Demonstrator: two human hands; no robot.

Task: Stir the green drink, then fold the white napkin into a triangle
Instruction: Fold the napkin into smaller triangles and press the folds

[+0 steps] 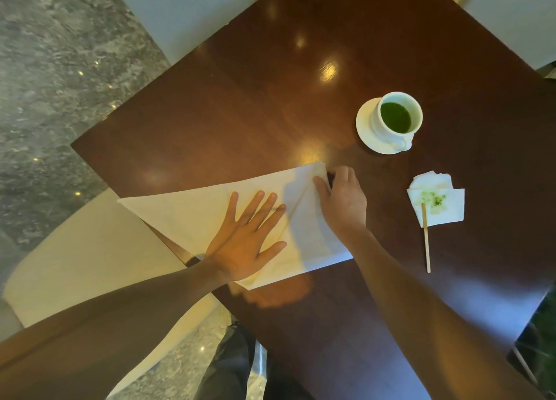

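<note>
A large white napkin (186, 210) lies folded into a triangle on the dark wooden table (270, 99), its left point hanging over the table's edge. My left hand (245, 240) presses flat on its middle, fingers spread. At the napkin's far corner my right hand (343, 201) rests with its thumb on the cloth and its fingers curled at the edge. A white cup of green drink (395, 117) stands on a white saucer (365, 126) at the far right, away from both hands.
A small paper napkin (448, 210) stained green lies right of my right hand, with a wooden stir stick (426, 243) resting on it. Pale chairs stand at the near left (75, 264), far left (186, 11) and far right (517, 14). Marble floor surrounds the table.
</note>
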